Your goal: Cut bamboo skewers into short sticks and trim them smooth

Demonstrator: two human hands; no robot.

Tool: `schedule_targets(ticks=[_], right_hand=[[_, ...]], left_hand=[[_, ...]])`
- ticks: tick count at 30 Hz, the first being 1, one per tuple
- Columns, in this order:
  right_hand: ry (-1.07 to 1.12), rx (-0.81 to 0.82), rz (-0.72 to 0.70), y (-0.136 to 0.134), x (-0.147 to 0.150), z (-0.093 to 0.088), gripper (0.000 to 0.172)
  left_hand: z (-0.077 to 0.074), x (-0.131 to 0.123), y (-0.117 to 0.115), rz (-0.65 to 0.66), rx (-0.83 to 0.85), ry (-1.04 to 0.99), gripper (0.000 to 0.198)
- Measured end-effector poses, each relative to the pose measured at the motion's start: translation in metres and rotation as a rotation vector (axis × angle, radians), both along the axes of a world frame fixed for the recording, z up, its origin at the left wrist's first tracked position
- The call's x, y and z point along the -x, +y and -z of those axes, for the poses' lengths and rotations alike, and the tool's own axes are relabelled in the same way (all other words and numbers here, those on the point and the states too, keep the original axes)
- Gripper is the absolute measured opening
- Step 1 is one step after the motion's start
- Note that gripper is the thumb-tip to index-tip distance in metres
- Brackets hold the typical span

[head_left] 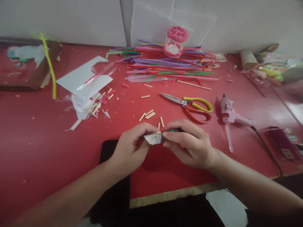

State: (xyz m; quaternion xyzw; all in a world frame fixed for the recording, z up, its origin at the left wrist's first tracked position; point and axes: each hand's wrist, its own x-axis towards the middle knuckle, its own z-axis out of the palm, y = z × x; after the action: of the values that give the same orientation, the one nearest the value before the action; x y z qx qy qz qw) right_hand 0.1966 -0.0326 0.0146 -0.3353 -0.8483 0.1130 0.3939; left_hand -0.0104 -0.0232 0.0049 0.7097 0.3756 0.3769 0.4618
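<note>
My right hand point(189, 142) is closed around a utility knife, and a bit of its teal handle shows between the fingers. The wide grey knife blade point(153, 139) points left, across to the fingertips of my left hand point(132, 148). That hand is closed in a pinch on a pale wooden stick point(158, 132), mostly hidden by the fingers and the blade. Just beyond my hands lie several short cut wooden sticks point(150, 115). Scissors point(182, 101) with one yellow and one red handle rest open behind my right hand.
A pink glue gun point(230, 115) with its cord lies at right, near a purple power strip point(284, 143). Pipe cleaners point(165, 64) in many colours and a small pink cage point(175, 41) are at the back. Paper scraps point(82, 77) lie left, a dark phone-like slab point(107, 149) beside my left hand.
</note>
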Motion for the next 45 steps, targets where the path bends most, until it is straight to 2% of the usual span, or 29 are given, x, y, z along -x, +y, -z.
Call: schedule_targets(ticks=[10,23,33,36,39,40,42,45], right_hand=[[-0.002,0.004,0.006,0.0,-0.001,-0.001,0.013],[0.01,-0.002,-0.023,0.0,-0.002,-0.003,0.01],[-0.03,-0.066,-0.035,-0.002,-0.001,-0.003,0.007],[-0.01,-0.069,0.065,0.007,-0.008,-0.002,0.008],[0.078,-0.086,0.312,0.02,-0.019,0.0,0.012],[0.086,-0.118,0.355,0.023,-0.022,0.0,0.013],[0.078,-0.155,0.341,0.023,-0.024,-0.001,0.016],[0.038,-0.131,0.197,0.012,-0.016,-0.003,0.02]], left_hand=[[-0.001,0.0,0.001,-0.007,-0.024,0.017,0.026],[-0.003,-0.001,0.002,0.014,0.044,-0.056,0.018],[-0.008,0.0,0.003,0.013,-0.103,0.027,0.021],[-0.009,0.001,0.001,0.019,-0.174,0.002,0.024],[-0.009,0.0,-0.001,0.064,-0.181,-0.024,0.025],[-0.009,-0.001,-0.002,0.046,-0.152,-0.023,0.023],[-0.008,-0.003,-0.002,-0.045,-0.072,-0.024,0.017],[-0.006,-0.003,-0.001,-0.141,-0.002,-0.023,0.011]])
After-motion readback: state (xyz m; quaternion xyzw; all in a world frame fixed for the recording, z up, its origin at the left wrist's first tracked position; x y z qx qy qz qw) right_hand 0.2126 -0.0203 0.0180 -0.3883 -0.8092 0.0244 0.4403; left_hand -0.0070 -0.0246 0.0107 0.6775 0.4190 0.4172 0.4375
